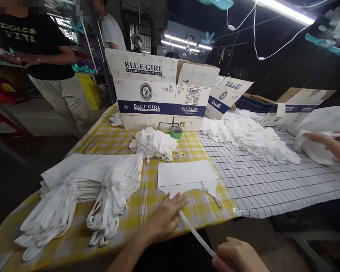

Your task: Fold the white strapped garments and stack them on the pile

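Note:
A white strappy top [184, 173] lies flat and folded on the yellow checked cloth in front of me. My left hand [167, 215] rests on its lower left corner, fingers spread and pressed flat. From under those fingers a white strap [197, 236] runs taut down to the right. My right hand [238, 255] pinches the far end of this strap, off the table's front edge. The other strap [214, 194] lies loose at the top's right side. To the left is a neat stack of similar white tops [93, 166], their straps hanging toward me.
Behind the top sit a crumpled white pile [155, 143] and a green tape roll [176, 132], before a large carton [147, 90]. A bigger white heap [252, 136] covers part of the grid cloth [238, 181]. Another person's hand [319, 139] handles white fabric at right. Someone stands at left.

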A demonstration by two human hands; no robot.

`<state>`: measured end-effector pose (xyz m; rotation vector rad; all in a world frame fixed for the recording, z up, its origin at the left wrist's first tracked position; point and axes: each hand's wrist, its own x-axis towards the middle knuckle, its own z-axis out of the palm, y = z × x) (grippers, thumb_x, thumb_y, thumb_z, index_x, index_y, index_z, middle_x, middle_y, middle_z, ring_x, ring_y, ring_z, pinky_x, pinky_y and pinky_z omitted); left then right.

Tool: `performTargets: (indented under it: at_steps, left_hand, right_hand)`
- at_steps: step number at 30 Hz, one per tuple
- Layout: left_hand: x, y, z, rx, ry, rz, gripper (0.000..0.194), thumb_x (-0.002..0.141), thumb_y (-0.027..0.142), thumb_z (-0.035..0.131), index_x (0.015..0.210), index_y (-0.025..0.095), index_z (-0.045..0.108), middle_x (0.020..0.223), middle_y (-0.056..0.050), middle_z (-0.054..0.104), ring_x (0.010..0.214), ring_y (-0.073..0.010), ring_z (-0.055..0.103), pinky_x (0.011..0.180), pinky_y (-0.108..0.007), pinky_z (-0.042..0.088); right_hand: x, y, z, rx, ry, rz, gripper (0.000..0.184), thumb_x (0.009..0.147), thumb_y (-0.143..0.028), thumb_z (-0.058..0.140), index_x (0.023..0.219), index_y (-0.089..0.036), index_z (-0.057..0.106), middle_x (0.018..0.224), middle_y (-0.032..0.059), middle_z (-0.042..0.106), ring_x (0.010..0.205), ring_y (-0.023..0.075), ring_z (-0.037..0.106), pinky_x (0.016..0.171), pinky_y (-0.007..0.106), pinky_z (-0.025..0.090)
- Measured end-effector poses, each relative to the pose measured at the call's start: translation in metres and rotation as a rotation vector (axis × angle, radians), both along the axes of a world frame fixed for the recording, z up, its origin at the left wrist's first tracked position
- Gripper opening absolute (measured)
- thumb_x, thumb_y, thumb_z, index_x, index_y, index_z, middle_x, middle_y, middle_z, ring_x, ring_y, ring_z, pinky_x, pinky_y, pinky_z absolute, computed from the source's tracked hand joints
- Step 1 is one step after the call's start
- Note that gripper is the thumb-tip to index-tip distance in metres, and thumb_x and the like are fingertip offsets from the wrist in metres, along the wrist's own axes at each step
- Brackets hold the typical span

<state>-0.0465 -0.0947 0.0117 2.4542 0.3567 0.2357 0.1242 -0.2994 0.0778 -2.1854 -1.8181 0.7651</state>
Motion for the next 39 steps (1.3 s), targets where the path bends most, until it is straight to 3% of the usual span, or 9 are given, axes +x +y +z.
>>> performTargets:
  at_steps: [4, 7, 9, 13, 18, 26, 30, 35, 39]
  left_hand:
    - [-0.003, -0.031, 0.032, -0.172, -0.093, -0.073, 0.050, 0.075, 0.016, 0.053, 0.123, 0.032, 0.049, 0.126, 0.000, 0.053, 0.121, -0.0204, 0.043, 0.110, -0.045, 0.015]
    - [0.001, -0.053, 0.055, -0.248, -0.208, -0.084, 0.049, 0.074, 0.019, 0.058, 0.122, 0.029, 0.050, 0.119, -0.001, 0.057, 0.112, -0.0187, 0.049, 0.107, -0.038, 0.024]
    - [0.006, -0.066, 0.062, -0.271, -0.283, -0.104, 0.046, 0.074, 0.020, 0.060, 0.119, 0.025, 0.051, 0.115, -0.004, 0.059, 0.106, -0.0194, 0.051, 0.100, -0.034, 0.033]
    - [0.012, -0.081, 0.055, -0.393, -0.351, -0.041, 0.018, 0.084, 0.025, 0.046, 0.089, 0.019, 0.062, 0.081, -0.004, 0.065, 0.075, -0.0150, 0.058, 0.073, -0.025, 0.044]
    - [0.010, -0.075, 0.039, -0.614, -0.349, 0.244, 0.033, 0.090, 0.035, 0.039, 0.081, 0.016, 0.063, 0.065, -0.001, 0.062, 0.059, -0.0111, 0.056, 0.058, -0.020, 0.040]
    - [0.006, -0.035, 0.034, -0.796, -0.361, 0.450, 0.034, 0.085, 0.042, 0.047, 0.102, 0.018, 0.063, 0.093, -0.005, 0.065, 0.088, -0.0189, 0.057, 0.080, -0.027, 0.042]
    - [0.010, -0.016, 0.028, -1.046, -0.385, 0.421, 0.034, 0.084, 0.040, 0.049, 0.105, 0.016, 0.060, 0.078, -0.004, 0.063, 0.076, -0.0153, 0.057, 0.071, -0.025, 0.042]
    - [0.020, -0.007, 0.024, -1.173, -0.365, 0.477, 0.022, 0.078, 0.033, 0.060, 0.084, 0.012, 0.059, 0.062, 0.001, 0.054, 0.057, -0.0077, 0.047, 0.056, -0.020, 0.036]
    - [0.028, -0.004, 0.021, -1.202, -0.338, 0.505, 0.025, 0.077, 0.032, 0.060, 0.094, 0.015, 0.052, 0.058, 0.006, 0.047, 0.049, -0.0052, 0.041, 0.048, -0.018, 0.029]
  right_hand:
    - [0.004, 0.011, 0.026, 0.047, 0.036, 0.016, 0.024, 0.084, -0.037, 0.047, 0.072, -0.021, 0.060, 0.054, -0.0011, 0.050, 0.051, 0.0104, 0.043, 0.050, 0.023, 0.026]
    - [0.006, 0.019, 0.038, 0.107, 0.296, -0.035, 0.032, 0.085, -0.040, 0.048, 0.111, -0.022, 0.054, 0.050, -0.0065, 0.039, 0.046, 0.0081, 0.032, 0.046, 0.021, 0.022]
    - [0.005, 0.024, 0.040, 0.106, 0.511, -0.063, 0.034, 0.084, -0.043, 0.050, 0.105, -0.018, 0.057, 0.049, -0.0071, 0.037, 0.044, 0.0066, 0.030, 0.044, 0.020, 0.021]
    - [0.001, 0.037, 0.040, -0.079, 1.062, -0.153, 0.038, 0.086, -0.046, 0.046, 0.073, -0.012, 0.059, 0.048, -0.0019, 0.050, 0.037, 0.0046, 0.038, 0.037, 0.017, 0.025]
    - [-0.002, 0.066, 0.033, -0.048, 1.491, -0.310, 0.028, 0.079, -0.028, 0.056, 0.101, -0.011, 0.059, 0.092, 0.0126, 0.067, 0.064, 0.0131, 0.063, 0.046, 0.017, 0.041]
    - [-0.003, 0.106, -0.004, -0.061, 1.275, -0.279, 0.031, 0.084, -0.045, 0.052, 0.081, -0.015, 0.059, 0.060, 0.0001, 0.059, 0.040, 0.0043, 0.043, 0.037, 0.016, 0.022]
    - [-0.004, 0.112, -0.009, -0.101, 1.113, -0.216, 0.034, 0.083, -0.049, 0.050, 0.078, -0.016, 0.058, 0.048, -0.0059, 0.042, 0.038, 0.0042, 0.029, 0.038, 0.020, 0.017]
    - [-0.005, 0.115, -0.014, 0.095, 0.745, -0.143, 0.029, 0.084, -0.039, 0.049, 0.067, -0.017, 0.056, 0.060, -0.0024, 0.044, 0.056, 0.0096, 0.040, 0.050, 0.022, 0.029]
    - [-0.009, 0.117, -0.021, 0.368, 0.528, -0.177, 0.010, 0.076, -0.020, 0.055, 0.085, -0.019, 0.052, 0.086, 0.0019, 0.053, 0.083, 0.0164, 0.050, 0.073, 0.028, 0.040]
